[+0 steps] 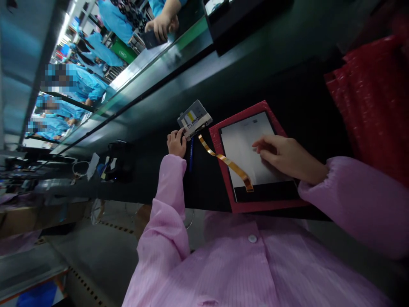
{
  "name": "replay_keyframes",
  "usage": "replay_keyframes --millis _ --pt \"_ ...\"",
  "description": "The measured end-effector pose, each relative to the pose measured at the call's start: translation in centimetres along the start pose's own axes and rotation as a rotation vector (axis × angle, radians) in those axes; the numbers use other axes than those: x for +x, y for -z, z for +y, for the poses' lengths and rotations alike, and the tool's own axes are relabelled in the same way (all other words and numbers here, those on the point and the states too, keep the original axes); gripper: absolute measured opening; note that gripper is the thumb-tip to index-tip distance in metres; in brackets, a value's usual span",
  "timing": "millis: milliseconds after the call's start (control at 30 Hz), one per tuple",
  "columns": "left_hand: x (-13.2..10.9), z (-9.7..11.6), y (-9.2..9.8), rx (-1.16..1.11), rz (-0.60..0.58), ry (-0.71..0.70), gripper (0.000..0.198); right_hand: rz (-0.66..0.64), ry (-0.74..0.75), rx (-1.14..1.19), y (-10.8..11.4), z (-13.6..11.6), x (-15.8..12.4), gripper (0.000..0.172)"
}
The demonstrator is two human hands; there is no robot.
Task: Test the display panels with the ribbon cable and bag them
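A flat display panel (246, 147) with a pale face lies in a red tray (217, 136) on the black workbench. My right hand (284, 155) rests on the panel's face, fingers apart and pressed flat. An orange flex cable (223, 160) runs from the panel's lower edge to a small grey test box (194, 119) at the left. My left hand (177, 143) grips the near corner of that box. A blue pen (191, 154) lies just beside my left wrist.
Red bubble-wrap bags (373, 94) are stacked at the right. A conveyor (166, 55) runs behind the bench, where another person's hand (161, 25) holds a dark part. Several people in blue coats sit far left. Black gear and cables (111, 164) lie left of me.
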State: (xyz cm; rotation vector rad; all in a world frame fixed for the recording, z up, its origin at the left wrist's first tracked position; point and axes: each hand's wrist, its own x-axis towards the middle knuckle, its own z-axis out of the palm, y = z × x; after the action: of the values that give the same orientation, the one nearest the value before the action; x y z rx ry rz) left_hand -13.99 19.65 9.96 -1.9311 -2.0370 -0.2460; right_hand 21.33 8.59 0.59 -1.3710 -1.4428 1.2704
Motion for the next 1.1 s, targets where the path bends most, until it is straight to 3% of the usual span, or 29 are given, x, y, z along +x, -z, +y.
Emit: replay_keyframes --millis 233,400,467,567,667,767,867,967,1033,1100 --pt "0.7 0.3 0.4 0.082 -0.057 -0.056 0.065 0.006 0.134 0.004 -0.3 1.0 0.4 0.033" --pt "1.1 0.7 3.0 -0.069 -0.125 -0.045 0.061 0.029 0.148 -0.012 0.2 0.9 0.2 0.036" --pt "-1.0 1.0 4.5 -0.226 -0.018 -0.005 0.053 0.094 0.141 -0.07 0.4 1.3 -0.6 0.037" --pt "-8.0 2.4 5.8 -0.438 0.209 -0.078 0.036 0.248 0.133 -0.188 -0.3 3.3 -3.2 0.039" --pt "-16.7 4.9 4.6 -0.509 0.113 -0.349 0.039 0.386 0.172 -0.212 -2.2 5.9 -6.0 0.047" --pt "-22.7 7.5 1.5 -0.556 -0.029 -0.452 0.041 0.481 0.177 -0.171 -4.3 7.5 -7.6 0.059" --pt "-24.9 8.7 -1.4 -0.568 -0.05 -0.456 0.048 0.477 0.079 -0.068 -4.9 7.1 -8.4 0.068" --pt "-24.6 8.0 -2.2 -0.584 -0.042 -0.443 0.05 0.454 0.037 0.032 -4.1 4.9 -9.9 0.067" --pt "-23.6 6.7 -1.2 -0.629 -0.12 -0.46 0.049 0.496 0.194 0.01 -4.0 2.5 -11.3 0.058" --pt "-22.3 5.2 1.1 -0.696 -0.282 -0.478 0.047 0.559 0.446 -0.071 -4.8 -0.3 -12.4 0.051"
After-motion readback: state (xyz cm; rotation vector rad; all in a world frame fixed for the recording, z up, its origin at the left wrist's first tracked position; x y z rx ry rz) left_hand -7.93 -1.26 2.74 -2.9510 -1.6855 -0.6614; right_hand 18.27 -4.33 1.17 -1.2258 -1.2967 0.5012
